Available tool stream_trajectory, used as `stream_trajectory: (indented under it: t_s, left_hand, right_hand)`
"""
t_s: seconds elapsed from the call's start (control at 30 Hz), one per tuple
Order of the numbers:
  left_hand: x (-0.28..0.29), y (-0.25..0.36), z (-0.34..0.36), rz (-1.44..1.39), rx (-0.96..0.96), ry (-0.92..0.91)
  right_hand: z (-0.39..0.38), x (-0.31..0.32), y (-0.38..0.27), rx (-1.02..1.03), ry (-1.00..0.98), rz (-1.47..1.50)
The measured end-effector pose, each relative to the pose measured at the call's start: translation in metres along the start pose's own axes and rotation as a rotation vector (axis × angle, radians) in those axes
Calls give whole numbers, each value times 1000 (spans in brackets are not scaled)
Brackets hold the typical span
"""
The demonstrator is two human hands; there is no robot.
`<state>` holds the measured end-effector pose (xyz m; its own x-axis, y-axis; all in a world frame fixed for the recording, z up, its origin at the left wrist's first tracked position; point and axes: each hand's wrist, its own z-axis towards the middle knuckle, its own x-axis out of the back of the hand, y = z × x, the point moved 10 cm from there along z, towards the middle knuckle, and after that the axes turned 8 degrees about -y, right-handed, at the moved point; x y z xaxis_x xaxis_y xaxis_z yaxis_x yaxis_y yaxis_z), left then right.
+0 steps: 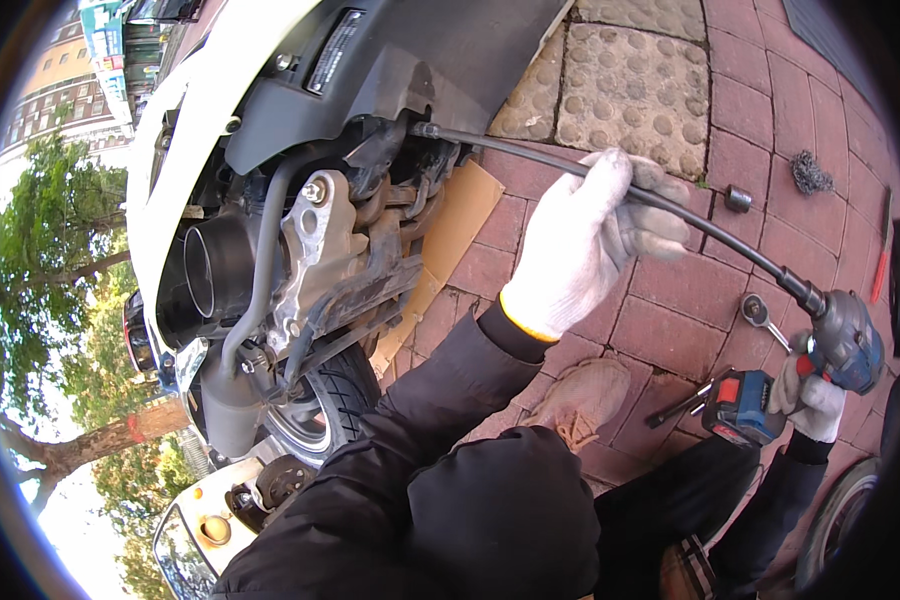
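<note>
In my right hand (812, 402), which wears a white glove, is a blue and black cordless impact driver (852, 345) with a red-marked battery pack (740, 405). A long, thin black extension bar (715, 232) runs from its nose up and leftward. My left hand (595, 235), in a white glove with a yellow cuff, is closed round the bar's middle, thumb over it. The bar's far end reaches a recess under the dark plastic body panel (400, 75) of a scooter. Whatever fastener it meets there is hidden.
Metal engine parts (315, 250) and a rear tyre (345, 400) are exposed, with cardboard (470, 215) beneath. On the red paving lie a socket (738, 198), steel wool (810, 173), a ratchet (760, 312) and a red-handled tool (881, 262). My shoe (580, 400) stands near.
</note>
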<state>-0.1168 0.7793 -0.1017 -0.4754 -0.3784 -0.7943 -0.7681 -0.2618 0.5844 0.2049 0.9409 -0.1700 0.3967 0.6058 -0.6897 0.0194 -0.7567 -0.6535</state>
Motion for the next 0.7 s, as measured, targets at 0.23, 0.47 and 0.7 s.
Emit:
stream_trajectory:
  t_s: [0.23, 0.47, 0.7]
  left_hand:
    - [31, 48, 9, 66, -131, 87]
    - [36, 52, 8, 34, -139, 56]
    - [29, 60, 5, -32, -160, -67]
  right_hand:
    - [58, -33, -1, -69, -2, 21]
    - [67, -43, -1, -30, -54, -36]
    - [65, -43, -23, 46, -40, -324]
